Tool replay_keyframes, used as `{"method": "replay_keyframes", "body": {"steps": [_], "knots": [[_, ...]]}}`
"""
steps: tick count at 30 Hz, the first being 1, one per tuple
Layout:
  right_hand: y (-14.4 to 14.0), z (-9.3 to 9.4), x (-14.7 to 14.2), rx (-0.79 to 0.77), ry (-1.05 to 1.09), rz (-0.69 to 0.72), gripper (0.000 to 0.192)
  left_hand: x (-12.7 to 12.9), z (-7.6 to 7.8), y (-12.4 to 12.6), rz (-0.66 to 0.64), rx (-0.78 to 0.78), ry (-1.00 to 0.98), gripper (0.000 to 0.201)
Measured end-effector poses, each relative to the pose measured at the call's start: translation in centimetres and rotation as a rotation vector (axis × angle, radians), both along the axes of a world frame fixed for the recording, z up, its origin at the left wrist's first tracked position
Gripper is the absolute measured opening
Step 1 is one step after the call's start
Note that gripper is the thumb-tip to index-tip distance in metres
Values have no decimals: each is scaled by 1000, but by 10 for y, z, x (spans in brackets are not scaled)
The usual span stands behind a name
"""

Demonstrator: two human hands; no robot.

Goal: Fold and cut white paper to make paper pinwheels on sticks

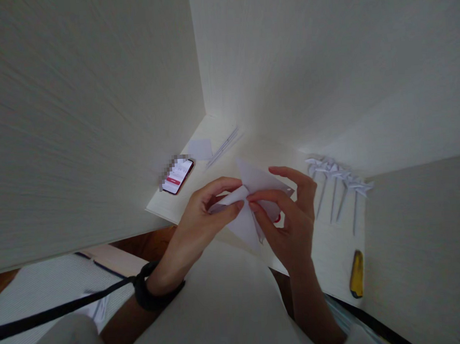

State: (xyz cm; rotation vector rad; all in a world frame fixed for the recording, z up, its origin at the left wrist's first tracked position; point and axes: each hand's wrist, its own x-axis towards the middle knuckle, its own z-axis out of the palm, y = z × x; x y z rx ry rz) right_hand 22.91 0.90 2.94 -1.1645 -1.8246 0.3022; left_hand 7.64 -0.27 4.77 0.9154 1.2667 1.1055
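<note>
A white paper pinwheel (258, 176) with curled-in corners is held up over the white desk, in front of my body. My left hand (201, 215) pinches it at the centre, thumb on top, with the other fingers behind the left side. From the right, my right hand (293, 217) presses thumb and index finger at the same centre, its other fingers bent and raised. A small hole shows in the paper's right corner. Behind the paper, a small red curved thing (278, 218) is mostly hidden.
Several paper pinwheels on sticks (333, 170) lie at the right wall. A yellow-handled cutter (357, 274) is near the right front edge. On the left are a lit phone (178, 176), a paper piece (201, 149) and thin white sticks (224, 146). Tall white panels (285, 59) enclose the desk.
</note>
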Motion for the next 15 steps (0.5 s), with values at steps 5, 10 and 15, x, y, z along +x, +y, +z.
{"method": "replay_keyframes", "body": {"steps": [5, 10, 15], "knots": [[-2, 0, -2, -37, 16, -2, 10, -1, -5, 3, 14, 48, -19, 18], [-2, 0, -1, -71, 50, 4, 10, 3, -8, 3, 58, 70, 25, 14], [-1, -2, -1, -89, 85, -64, 6, 4, -7, 5, 104, 69, 94, 13]]}}
